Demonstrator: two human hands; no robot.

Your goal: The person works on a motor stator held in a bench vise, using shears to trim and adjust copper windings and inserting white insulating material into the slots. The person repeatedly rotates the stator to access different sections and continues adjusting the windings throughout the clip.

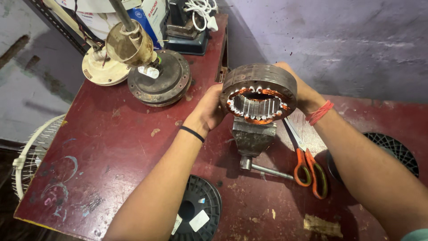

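Copper-wound stator ring [259, 93], at frame centre just above the bench vise [252, 136], is gripped by left hand [208, 110] and right hand [299, 91], fingers wrapped around its rim, tilting its bore toward the camera.

The stator [260, 91] is dark grey-brown with copper-orange windings and white slot liners. The desk [116, 147] is scuffed maroon. The scissors [307, 167] have orange handles. The spool [198, 214] is black with white labels. The wall [339, 40] is pale violet.
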